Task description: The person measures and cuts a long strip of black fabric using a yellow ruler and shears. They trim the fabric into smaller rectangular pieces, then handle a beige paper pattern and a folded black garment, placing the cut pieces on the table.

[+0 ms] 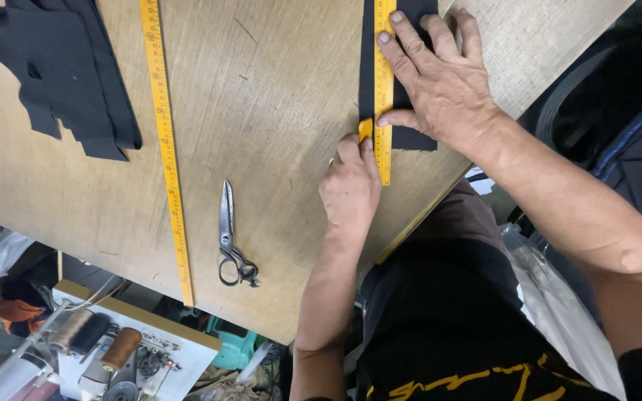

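Forearms reach out from a dark shirt at the frame's bottom to a wooden table. At its near right corner, the right hand lies flat with fingers spread, pressing a short yellow ruler onto a strip of black cloth. Ruler and strip share one long axis, running straight away from the person toward the table's far edge; the ruler's near end juts past the cloth's cut end onto bare wood. The left hand, fingers curled shut, pinches a small yellow chalk against the ruler's left edge, close to the cloth's near end. Both hands sit close together, the right thumb just beside the chalk. Steel scissors lie closed to the left, blades pointing away, handles nearest the person. Farther left, a long yellow ruler crosses the table roughly parallel to the short one. Beyond it, more black pieces are piled at the far left corner. Thread spools stand on a sewing machine below.
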